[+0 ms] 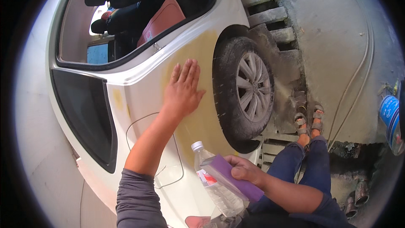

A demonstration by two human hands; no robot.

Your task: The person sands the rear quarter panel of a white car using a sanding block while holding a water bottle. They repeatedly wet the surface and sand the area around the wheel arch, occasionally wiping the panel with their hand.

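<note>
My left hand (184,92) lies flat on the pale car's rear side panel, fingers stretched out and close together. Under and around it spreads a dull yellow-tan patch of filler (204,124) above the wheel arch. Down at the lower middle, my right hand (247,172) grips a purple sanding block (232,179) with a greyish face. Right behind the block is a tilted clear plastic bottle (223,200) with a white cap and some liquid inside. Fingers on the block's far side are hidden, so I cannot tell whether they also hold the bottle.
A dusty wheel (254,82) sits to the right of the panel. Over the concrete floor run a slotted drain (270,17) and a hose (366,55). A blue container (389,109) stands at the far right. My sandalled feet (310,122) are near the wheel.
</note>
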